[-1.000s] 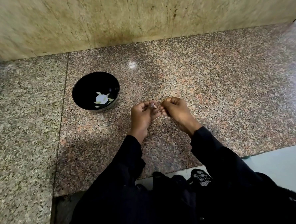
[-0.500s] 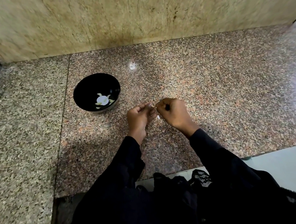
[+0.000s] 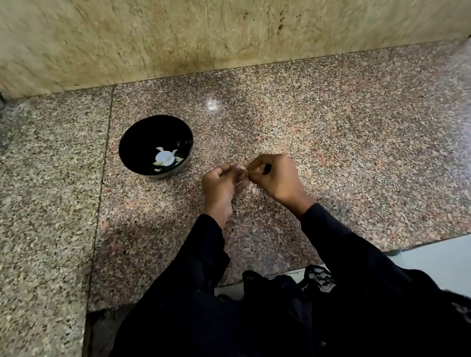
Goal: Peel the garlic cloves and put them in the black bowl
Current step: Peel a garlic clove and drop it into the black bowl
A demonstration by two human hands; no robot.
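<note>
In the head view, the task looks partly done, by my reading: the round glossy black bowl [image 3: 155, 146] sits on the counter to the left of the hands and a little farther off, and in its bottom lies a pale, smooth cluster of what appear to be peeled garlic cloves [image 3: 164, 158], rounded in the middle with a few curved slivers around it. How many cloves that makes cannot be told, and no heap of unpeeled garlic shows anywhere on the counter, so how much is left is unclear. What is plainly in hand is one small pale garlic clove [image 3: 244, 170] pinched between the two hands, mostly hidden by the fingers; whether its skin is off cannot be seen. The left hand [image 3: 221, 185] has its fingers curled in tight around the clove, and the right hand [image 3: 276, 176] meets it from the right with fingertips pinching narrowly at the same spot, the two hands touching just above the counter. I judge this to be the peeling step, with the drop into the bowl yet to come. The speckled pink-and-grey polished granite counter [image 3: 337, 144] is hard and shiny, with a bright glint beyond the hands and a straight seam left of the bowl. Behind it rises a mottled beige stone wall [image 3: 219, 27], smooth and stained with darker patches. Loose black fabric sleeves [image 3: 343, 243] cover both forearms.
</note>
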